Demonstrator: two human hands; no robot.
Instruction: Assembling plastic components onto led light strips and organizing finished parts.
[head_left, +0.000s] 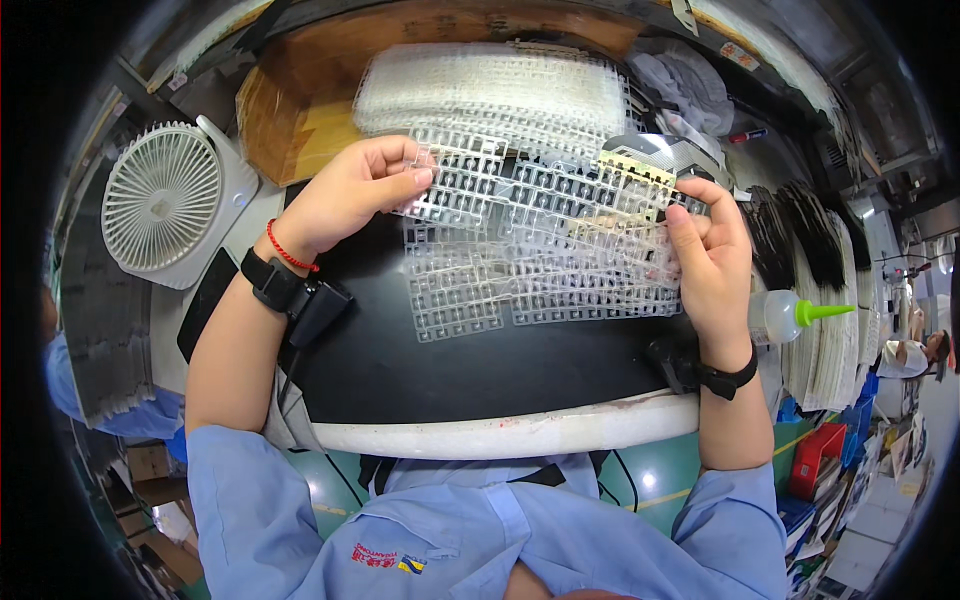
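Note:
My left hand [345,195] is closed, pinching the left end of a translucent plastic grid sheet [465,180] between thumb and fingers. At the other side, my right hand [715,255] pinches the right end of grid sheeting that has a pale yellowish strip [640,172] along its upper edge. Whether both hands hold one sheet or two overlapping ones, I cannot tell. Under the raised sheeting, more clear grid sheets [455,300] lie overlapping on a black work mat [380,375]. Each wrist wears a black strap with a small dark device.
A tall pile of grid sheets [490,90] stands at the back beside a wooden box [268,125]. At left is a white fan [162,200]. On the right are a green-nozzled bottle [775,320], a red marker [748,135] and stacked sheets [825,355]. A white edge [510,435] borders the mat's front.

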